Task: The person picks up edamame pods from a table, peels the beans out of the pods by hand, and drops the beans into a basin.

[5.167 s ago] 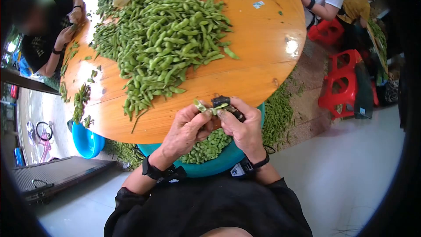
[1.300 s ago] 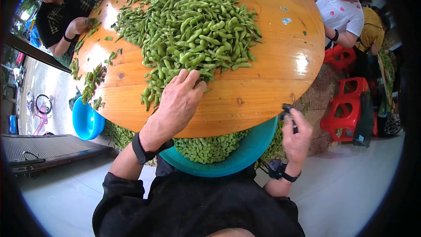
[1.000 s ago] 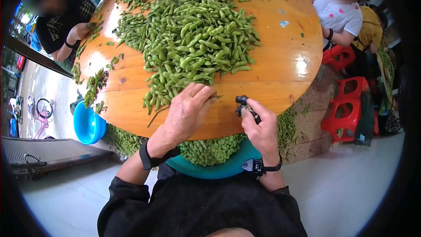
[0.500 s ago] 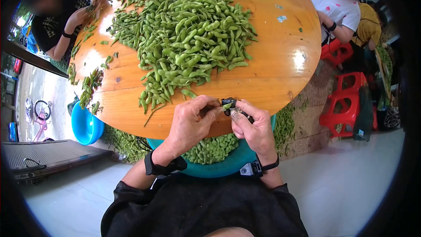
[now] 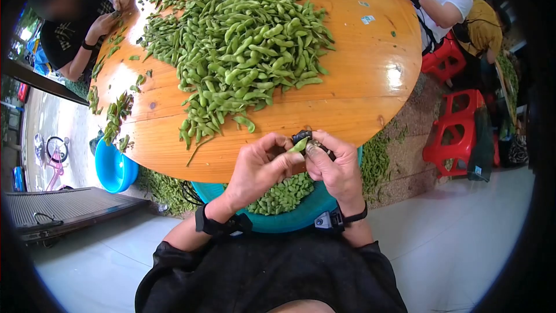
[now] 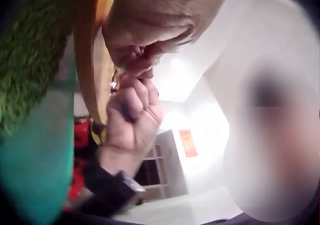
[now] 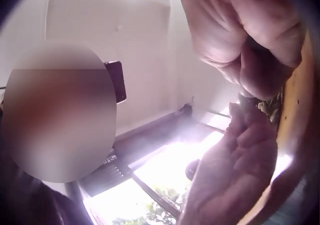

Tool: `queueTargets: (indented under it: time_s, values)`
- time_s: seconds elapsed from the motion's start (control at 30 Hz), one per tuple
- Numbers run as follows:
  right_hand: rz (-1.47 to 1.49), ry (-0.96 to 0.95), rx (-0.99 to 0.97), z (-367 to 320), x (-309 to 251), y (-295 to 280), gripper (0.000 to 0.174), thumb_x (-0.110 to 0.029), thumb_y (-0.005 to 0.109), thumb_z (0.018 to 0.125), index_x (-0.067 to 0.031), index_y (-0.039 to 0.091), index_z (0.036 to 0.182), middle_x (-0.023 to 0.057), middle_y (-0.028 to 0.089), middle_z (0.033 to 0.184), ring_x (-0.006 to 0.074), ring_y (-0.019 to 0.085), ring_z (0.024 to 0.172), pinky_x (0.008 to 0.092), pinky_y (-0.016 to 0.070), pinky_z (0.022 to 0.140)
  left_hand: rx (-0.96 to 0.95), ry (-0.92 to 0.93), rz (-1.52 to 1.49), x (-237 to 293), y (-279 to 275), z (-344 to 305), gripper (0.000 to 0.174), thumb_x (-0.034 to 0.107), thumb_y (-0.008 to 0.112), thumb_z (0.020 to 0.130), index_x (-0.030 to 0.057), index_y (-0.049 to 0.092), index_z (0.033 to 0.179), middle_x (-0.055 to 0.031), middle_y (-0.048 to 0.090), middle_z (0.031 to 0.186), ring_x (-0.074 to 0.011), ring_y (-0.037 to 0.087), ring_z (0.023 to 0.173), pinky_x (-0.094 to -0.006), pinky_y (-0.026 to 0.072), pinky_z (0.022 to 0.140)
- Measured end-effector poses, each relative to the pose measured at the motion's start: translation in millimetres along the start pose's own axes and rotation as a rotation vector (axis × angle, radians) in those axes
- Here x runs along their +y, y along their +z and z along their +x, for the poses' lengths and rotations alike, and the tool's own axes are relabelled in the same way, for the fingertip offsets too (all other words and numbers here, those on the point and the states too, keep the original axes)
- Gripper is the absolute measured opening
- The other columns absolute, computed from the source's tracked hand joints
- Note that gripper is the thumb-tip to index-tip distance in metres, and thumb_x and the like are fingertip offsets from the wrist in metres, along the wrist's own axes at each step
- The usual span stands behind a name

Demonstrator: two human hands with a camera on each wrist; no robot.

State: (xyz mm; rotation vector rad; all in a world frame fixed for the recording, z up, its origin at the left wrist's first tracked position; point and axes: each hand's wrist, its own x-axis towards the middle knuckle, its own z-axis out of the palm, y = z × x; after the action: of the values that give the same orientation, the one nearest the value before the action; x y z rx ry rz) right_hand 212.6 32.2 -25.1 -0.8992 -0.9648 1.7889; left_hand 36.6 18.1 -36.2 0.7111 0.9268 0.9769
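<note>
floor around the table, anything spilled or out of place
Yes: green litter, seemingly pods or husks, covers patches of floor on both sides of the teal basin, outside it. It may be discarded waste rather than a spill.

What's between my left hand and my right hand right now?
Between your left hand and right hand, the head view shows a green edamame pod and part of a black handheld tool.

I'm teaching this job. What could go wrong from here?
The left hand pinches a green pod close to the black tool in the right hand, so a nip seems possible. Anything dropped could miss the teal basin, which the table partly covers in the head view. Loose pods at the table's rim might fall.
</note>
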Motion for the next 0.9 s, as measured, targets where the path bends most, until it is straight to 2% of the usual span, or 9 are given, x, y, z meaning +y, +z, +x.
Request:
queueTargets:
  time_s: [0.07,0.13,0.23,0.33,0.4,0.6,0.7,0.77,0.9]
  values:
    - [-0.225,0.000,0.087,-2.1,-1.3,3.3,0.019,-0.006,0.058,0.096,0.0053,0.064,0.110,-0.0019,0.051,0.071,0.0036,0.046,0.056,0.0202,0.0367,0.049,0.088,0.414,0.635,-8.6,3.5,-2.2,0.016,0.010,0.068,0.092,-0.0007,0.058,0.099,-0.0048,0.066,0.078,-0.0089,0.065,0.069,-0.0224,0.0526,0.057]
    - [-0.294,-0.067,0.081,-3.7,1.7,4.2,0.018,-0.005,0.060,0.094,0.0055,0.065,0.108,-0.0004,0.052,0.072,0.0052,0.049,0.058,0.0214,0.0380,0.050,0.101,0.392,0.775,-2.0,2.1,-4.0,0.020,0.007,0.072,0.088,-0.0046,0.060,0.099,-0.0040,0.067,0.077,-0.0079,0.066,0.072,-0.0240,0.0549,0.062]
    - [-0.469,-0.195,0.084,-4.5,5.7,2.9,0.017,-0.002,0.062,0.090,0.0057,0.065,0.104,0.0034,0.054,0.074,0.0087,0.052,0.060,0.0240,0.0401,0.053,0.139,0.458,0.799,1.9,0.3,-2.2,0.019,0.010,0.071,0.089,-0.0031,0.063,0.101,-0.0077,0.067,0.068,-0.0078,0.061,0.059,-0.0257,0.0501,0.054]
    - [-0.591,-0.263,0.111,-4.8,7.0,4.3,0.016,0.000,0.063,0.087,0.0057,0.065,0.102,0.0066,0.055,0.075,0.0119,0.054,0.062,0.0264,0.0414,0.055,0.085,0.188,0.649,13.8,-2.1,-2.2,0.020,0.014,0.064,0.095,-0.0036,0.065,0.104,-0.0067,0.067,0.070,-0.0085,0.061,0.058,-0.0249,0.0487,0.052]
    - [-0.613,-0.268,0.128,-5.1,8.1,4.3,0.016,0.000,0.063,0.086,0.0056,0.065,0.101,0.0077,0.054,0.075,0.0131,0.054,0.062,0.0274,0.0419,0.055,-0.085,-0.071,0.307,18.4,-9.9,1.7,0.026,0.020,0.056,0.101,-0.0033,0.065,0.100,-0.0058,0.067,0.074,-0.0088,0.060,0.058,-0.0224,0.0468,0.050]
    - [-0.482,-0.147,0.089,-9.0,2.1,8.0,0.016,0.001,0.063,0.086,0.0058,0.065,0.101,0.0091,0.055,0.077,0.0150,0.056,0.063,0.0281,0.0431,0.055,-0.203,-0.250,0.079,29.9,-20.9,2.4,0.028,0.024,0.054,0.102,-0.0012,0.063,0.096,-0.0059,0.067,0.076,-0.0082,0.061,0.061,-0.0196,0.0467,0.051]
    - [-0.358,-0.044,0.086,-7.4,2.9,8.0,0.016,0.002,0.064,0.084,0.0064,0.064,0.100,0.0122,0.056,0.078,0.0202,0.058,0.064,0.0285,0.0438,0.055,-0.198,-0.195,0.148,26.8,-17.8,1.9,0.026,0.024,0.055,0.102,-0.0013,0.062,0.098,-0.0052,0.066,0.076,-0.0074,0.059,0.061,-0.0200,0.0462,0.051]
    - [-0.836,-0.427,0.146,-3.9,9.1,11.3,0.018,0.003,0.064,0.083,0.0059,0.063,0.100,0.0146,0.056,0.081,0.0269,0.059,0.065,0.0312,0.0461,0.056,-0.172,-0.127,0.211,20.0,-14.3,2.0,0.025,0.022,0.054,0.102,-0.0019,0.061,0.100,-0.0056,0.066,0.076,-0.0083,0.059,0.059,-0.0206,0.0464,0.051]
    - [-1.042,-0.654,0.230,-5.2,15.4,26.2,0.023,0.005,0.063,0.081,0.0033,0.062,0.104,0.0146,0.054,0.086,0.0326,0.059,0.067,0.0374,0.0497,0.059,-0.144,-0.053,0.184,9.5,-10.5,0.1,0.020,0.018,0.051,0.102,0.0004,0.055,0.111,-0.0028,0.060,0.079,-0.0086,0.058,0.063,-0.0234,0.0490,0.058]
